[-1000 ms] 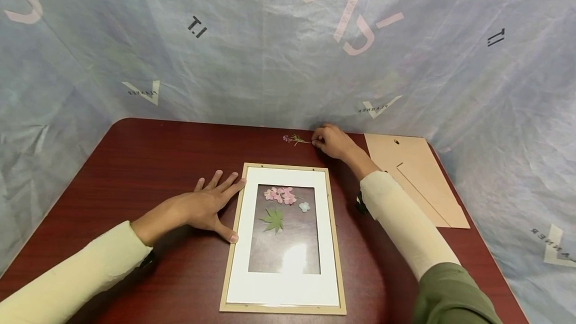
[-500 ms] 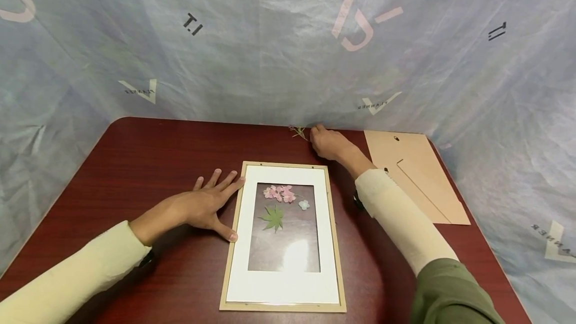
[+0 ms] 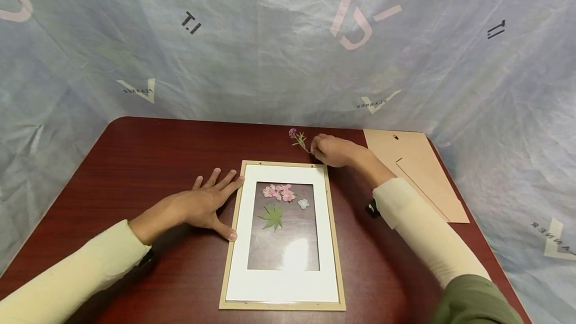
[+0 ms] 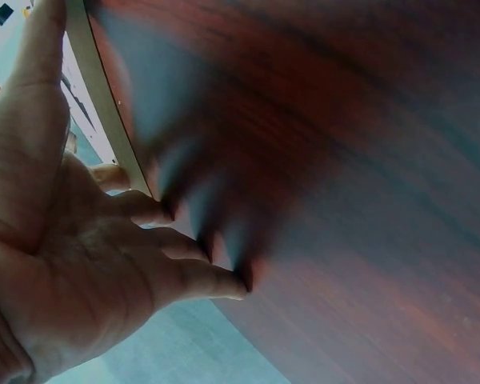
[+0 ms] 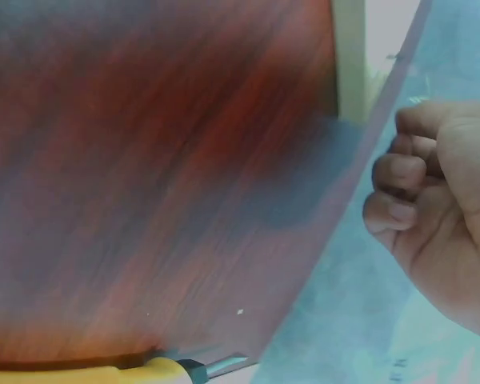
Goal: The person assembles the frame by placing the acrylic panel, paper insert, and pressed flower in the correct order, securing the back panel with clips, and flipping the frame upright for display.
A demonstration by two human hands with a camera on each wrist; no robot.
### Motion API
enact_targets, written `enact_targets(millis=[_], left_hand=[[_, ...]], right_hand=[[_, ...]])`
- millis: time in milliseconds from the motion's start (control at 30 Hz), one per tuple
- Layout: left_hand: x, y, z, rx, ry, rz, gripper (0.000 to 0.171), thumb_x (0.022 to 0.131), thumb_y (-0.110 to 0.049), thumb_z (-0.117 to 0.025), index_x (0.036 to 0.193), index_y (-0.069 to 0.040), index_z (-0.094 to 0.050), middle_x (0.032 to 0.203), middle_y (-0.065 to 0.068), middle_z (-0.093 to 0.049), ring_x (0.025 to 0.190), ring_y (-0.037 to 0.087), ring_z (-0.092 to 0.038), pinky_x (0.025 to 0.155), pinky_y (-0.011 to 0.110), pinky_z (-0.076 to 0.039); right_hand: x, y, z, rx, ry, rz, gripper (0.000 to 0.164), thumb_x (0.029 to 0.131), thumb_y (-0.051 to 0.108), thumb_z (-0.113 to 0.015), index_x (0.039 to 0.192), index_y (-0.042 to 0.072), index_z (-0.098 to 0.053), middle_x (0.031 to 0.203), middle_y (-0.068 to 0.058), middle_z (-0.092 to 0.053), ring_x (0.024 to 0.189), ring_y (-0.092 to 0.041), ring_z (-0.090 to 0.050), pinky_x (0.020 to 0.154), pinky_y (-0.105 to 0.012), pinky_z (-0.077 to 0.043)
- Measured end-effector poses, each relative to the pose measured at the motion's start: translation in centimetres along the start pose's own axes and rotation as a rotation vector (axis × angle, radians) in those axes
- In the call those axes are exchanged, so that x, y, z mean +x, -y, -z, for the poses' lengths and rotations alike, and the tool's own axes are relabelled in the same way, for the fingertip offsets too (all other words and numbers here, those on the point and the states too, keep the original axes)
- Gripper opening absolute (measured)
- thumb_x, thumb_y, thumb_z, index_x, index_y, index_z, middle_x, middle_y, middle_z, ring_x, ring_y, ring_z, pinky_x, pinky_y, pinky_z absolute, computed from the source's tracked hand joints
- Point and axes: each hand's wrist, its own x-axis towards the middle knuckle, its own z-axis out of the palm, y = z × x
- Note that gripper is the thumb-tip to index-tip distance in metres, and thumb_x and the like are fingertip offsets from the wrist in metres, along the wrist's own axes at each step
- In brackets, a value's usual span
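My right hand (image 3: 333, 150) pinches the thin stem of a small purple flower sprig (image 3: 299, 139) above the far part of the table. In the right wrist view the right hand's fingers (image 5: 400, 210) are curled, and the sprig (image 5: 418, 100) barely shows. Just in front lies a light wooden picture frame (image 3: 340, 284) with a white mat (image 3: 281, 286) around a clear window. Pink blossoms (image 3: 279, 192), a pale blue flower (image 3: 303, 204) and a green leaf (image 3: 272, 217) rest within the window. The left hand (image 3: 204, 207) lies spread, thumb and forefinger touching the frame's left edge.
A tan backing board (image 3: 414, 174) lies at the table's far right, partly behind the right arm. Grey printed sheeting (image 3: 252, 49) rises behind the dark red table (image 3: 148, 159). Low in the right wrist view is a long yellow thing (image 5: 152, 373) with a dark collar.
The right hand has lifted the sprig from the table and drawn it slightly nearer; its purple head now points up and left. The left hand and the frame stay put.
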Motion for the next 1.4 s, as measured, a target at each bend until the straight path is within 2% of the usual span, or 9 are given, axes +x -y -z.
enact_targets(millis=[100, 133, 233, 333, 367, 567, 867, 1100, 1400], left_hand=[[0.0, 0.2, 0.0, -0.002, 0.006, 0.004, 0.147, 0.08, -0.071, -0.095, 0.183, -0.015, -0.006, 0.189, 0.027, 0.002, 0.172, 0.062, 0.011, 0.129, 0.09, 0.0], [0.0, 0.2, -0.1, 0.0, 0.01, 0.007, 0.147, 0.08, -0.071, -0.094, 0.183, -0.015, -0.005, 0.19, 0.026, 0.002, 0.172, 0.061, 0.011, 0.13, 0.089, 0.0], [0.1, 0.3, -0.2, 0.0, 0.012, 0.009, 0.147, 0.08, -0.072, -0.094, 0.183, -0.016, -0.006, 0.19, 0.026, 0.003, 0.172, 0.061, 0.011, 0.129, 0.09, 0.0], [0.2, 0.3, -0.3, 0.003, 0.011, 0.007, 0.147, 0.08, -0.072, -0.094, 0.183, -0.016, -0.005, 0.19, 0.026, 0.003, 0.172, 0.061, 0.011, 0.13, 0.089, 0.0], [0.2, 0.3, -0.3, 0.002, 0.009, 0.004, 0.147, 0.08, -0.072, -0.094, 0.183, -0.016, -0.005, 0.19, 0.026, 0.003, 0.172, 0.061, 0.011, 0.129, 0.09, 0.0], [0.2, 0.1, -0.1, 0.003, 0.009, 0.001, 0.147, 0.08, -0.071, -0.094, 0.183, -0.017, -0.005, 0.19, 0.025, 0.004, 0.172, 0.061, 0.011, 0.129, 0.09, 0.0], [0.3, -0.1, 0.2, 0.018, 0.015, 0.013, 0.148, 0.08, -0.073, -0.094, 0.183, -0.018, -0.004, 0.19, 0.025, 0.005, 0.172, 0.061, 0.011, 0.129, 0.09, 0.001], [0.4, -0.1, 0.2, 0.018, 0.022, 0.023, 0.148, 0.08, -0.073, -0.094, 0.183, -0.018, -0.003, 0.19, 0.024, 0.005, 0.172, 0.06, 0.012, 0.131, 0.088, 0.001], [0.3, 0.1, 0.0, 0.023, 0.023, 0.026, 0.149, 0.079, -0.074, -0.094, 0.183, -0.018, -0.004, 0.19, 0.025, 0.004, 0.172, 0.061, 0.011, 0.131, 0.088, 0.001]], right_hand=[[-1.3, 1.4, -0.2, 0.022, 0.008, 0.066, 0.022, 0.118, 0.011, -0.051, 0.119, -0.002, -0.068, 0.118, -0.017, -0.068, 0.111, -0.03, -0.066, 0.101, -0.05, -0.059], [-1.3, 0.7, -1.2, 0.037, -0.006, 0.113, 0.024, 0.119, 0.016, -0.049, 0.118, 0.0, -0.068, 0.116, -0.014, -0.068, 0.109, -0.026, -0.064, 0.099, -0.046, -0.058], [-2.7, 2.0, -1.8, 0.043, -0.017, 0.174, 0.021, 0.118, 0.015, -0.05, 0.114, 0.003, -0.067, 0.111, -0.01, -0.066, 0.103, -0.02, -0.062, 0.094, -0.043, -0.059], [-4.0, 3.3, -2.5, 0.047, -0.012, 0.203, 0.017, 0.117, 0.014, -0.054, 0.114, 0.005, -0.068, 0.112, -0.007, -0.067, 0.102, -0.016, -0.062, 0.093, -0.038, -0.06], [-4.8, 4.9, -2.0, 0.034, 0.0, 0.185, 0.013, 0.115, 0.009, -0.057, 0.111, 0.005, -0.068, 0.111, -0.008, -0.067, 0.101, -0.017, -0.062, 0.092, -0.039, -0.06], [-7.1, 7.4, -3.0, 0.013, 0.027, 0.243, 0.012, 0.116, 0.01, -0.06, 0.105, 0.012, -0.065, 0.104, 0.001, -0.064, 0.093, -0.007, -0.056, 0.085, -0.028, -0.057], [-8.9, 11.8, -4.6, -0.052, 0.129, 0.381, 0.016, 0.117, 0.015, -0.06, 0.101, 0.015, -0.061, 0.098, 0.004, -0.056, 0.078, -0.003, -0.048, 0.071, -0.018, -0.048], [-9.4, 13.7, -5.2, -0.206, 0.165, 0.376, 0.016, 0.116, 0.021, -0.064, 0.101, 0.017, -0.066, 0.095, 0.006, -0.056, 0.066, -0.006, -0.044, 0.062, -0.022, -0.047], [-9.9, 14.0, -5.4, -0.239, 0.137, 0.341, 0.013, 0.111, 0.021, -0.073, 0.099, 0.019, -0.07, 0.093, 0.007, -0.06, 0.066, -0.005, -0.046, 0.064, -0.022, -0.05]])
